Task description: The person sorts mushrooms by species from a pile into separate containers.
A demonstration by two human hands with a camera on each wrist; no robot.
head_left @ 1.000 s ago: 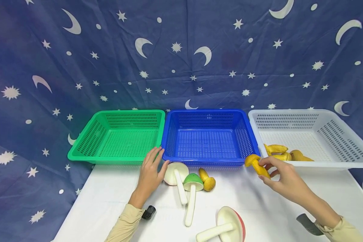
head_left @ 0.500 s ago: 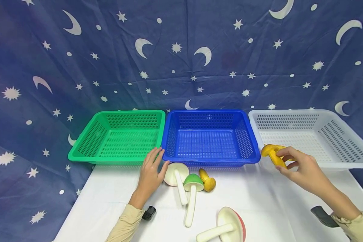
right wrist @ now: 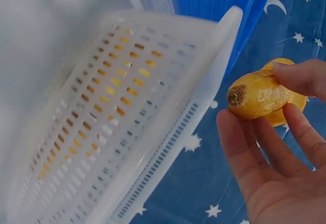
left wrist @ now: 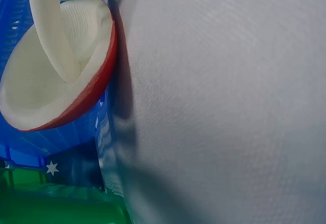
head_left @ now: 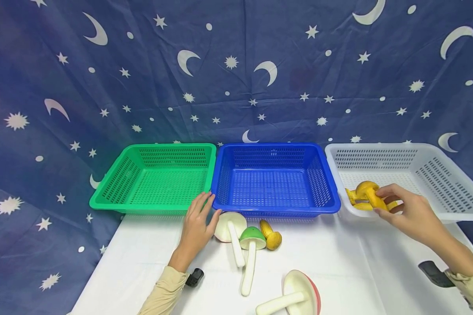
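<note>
My right hand [head_left: 411, 212] pinches a yellow-brown mushroom [head_left: 372, 194] by its stem, over the front left part of the white basket [head_left: 453, 215]. In the right wrist view thumb and fingers hold that mushroom [right wrist: 257, 95], its rough stem end facing the camera. More yellow mushrooms [head_left: 351, 196] lie in the basket beneath it. My left hand [head_left: 197, 227] rests with relaxed fingers at the front corners of the green and blue baskets, holding nothing. Beside its thumb lies a mushroom with a pale underside [head_left: 222, 227]; the left wrist view shows its red cap edge [left wrist: 102, 76].
The green basket [head_left: 142, 206] and blue basket [head_left: 276, 210] stand left of the white one. On the white table lie a green-capped mushroom [head_left: 249, 262], a small brown-yellow mushroom [head_left: 273, 239] and, nearer, a red-capped mushroom [head_left: 299, 293]. A starry blue cloth [head_left: 220, 113] hangs behind.
My right hand has carried the yellow-brown mushroom rightward from in front of the blue basket's right corner to over the white basket. The left hand has stayed where it was.
</note>
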